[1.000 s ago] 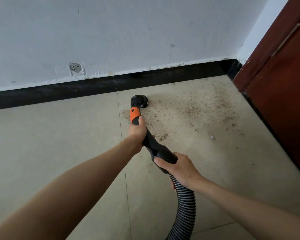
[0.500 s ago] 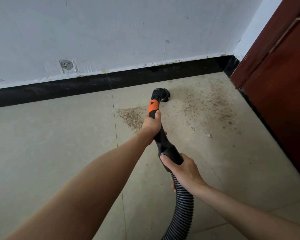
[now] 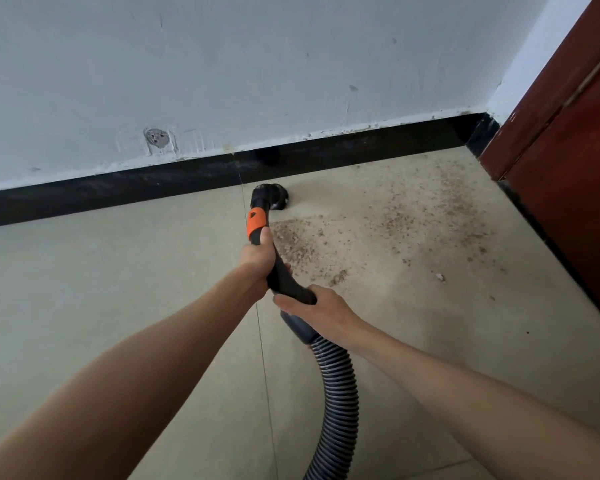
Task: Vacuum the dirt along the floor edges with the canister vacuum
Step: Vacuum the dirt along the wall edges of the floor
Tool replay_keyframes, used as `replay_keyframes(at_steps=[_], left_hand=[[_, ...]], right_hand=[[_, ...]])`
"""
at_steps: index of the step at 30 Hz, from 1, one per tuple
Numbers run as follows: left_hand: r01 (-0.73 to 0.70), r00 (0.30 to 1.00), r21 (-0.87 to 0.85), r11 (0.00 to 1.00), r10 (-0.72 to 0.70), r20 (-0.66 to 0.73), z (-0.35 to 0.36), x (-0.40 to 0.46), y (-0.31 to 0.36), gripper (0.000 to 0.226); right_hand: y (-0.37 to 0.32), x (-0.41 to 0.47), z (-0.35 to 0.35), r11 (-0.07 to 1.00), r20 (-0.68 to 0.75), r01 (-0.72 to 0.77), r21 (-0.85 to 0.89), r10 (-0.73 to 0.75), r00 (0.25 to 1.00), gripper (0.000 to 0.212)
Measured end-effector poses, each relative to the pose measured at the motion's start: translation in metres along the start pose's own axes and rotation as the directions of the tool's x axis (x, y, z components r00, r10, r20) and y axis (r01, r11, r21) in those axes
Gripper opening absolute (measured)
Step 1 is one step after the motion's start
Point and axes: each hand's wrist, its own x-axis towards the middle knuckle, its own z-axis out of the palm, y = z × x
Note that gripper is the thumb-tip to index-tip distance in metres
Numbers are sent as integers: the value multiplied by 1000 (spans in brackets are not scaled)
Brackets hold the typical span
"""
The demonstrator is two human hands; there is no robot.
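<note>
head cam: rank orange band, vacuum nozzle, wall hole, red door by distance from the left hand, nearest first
From the left hand, which grips the wand:
1. Orange band, on the wand just beyond the thumb.
2. Vacuum nozzle, further along the wand, on the floor near the black baseboard.
3. Wall hole, up and to the left, above the baseboard.
4. Red door, far right, past the dirt patch.

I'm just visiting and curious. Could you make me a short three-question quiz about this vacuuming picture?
1. True or false: the nozzle sits by the black baseboard.
2. The left hand grips the wand just below which colour band: A orange, B green, C white?
3. On which side of the nozzle does the dirt lie?

Key: 1 true; 2 A; 3 its right, toward the red-brown door.
</note>
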Motion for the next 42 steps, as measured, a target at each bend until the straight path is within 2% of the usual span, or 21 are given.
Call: replay_keyframes(at_steps=[3,6,9,12,18,22,27,32,38,42], left_hand=[[-2,998,-21,1000,1,-59,-16,0,-10,40],[36,996,-54,998,-41,-82,-29,1,-10,35],[78,994,-69,995,-82,-70,-37,2,-4,32],[45,997,-9,999,-45,-62,-42,4,-3,37],[77,994,-9,997,-77,-71,-40,-1,-13,39],[73,997,-3,997,-73,-39,-27,-8,-22,37],[62,997,15,998,-63,37,3,-18,-25,37],[14,998,47,999,-18,68,37,-26,-28,40],[-29,989,122,992,11,147,71,-30,-27,40],[-48,977,164,985,13,212,86,-31,-23,41]], right_hand=[[-8,9,19,989,-34,91,-117,-95,995,30],[-14,10,31,977,-23,137,-166,-142,990,24],[-14,5,36,978,3,134,-159,-135,991,26],[-9,-4,35,980,58,126,-155,-118,991,31],[1,-20,27,984,115,108,-141,-92,989,26],[14,-28,20,977,80,92,-190,-78,994,33],[20,-34,1,987,59,58,-148,-50,997,34],[32,-35,-9,992,3,-24,-125,25,1000,29],[43,-38,-13,996,-241,-71,-56,56,969,40],[49,-33,-18,992,-301,-105,-75,78,950,42]])
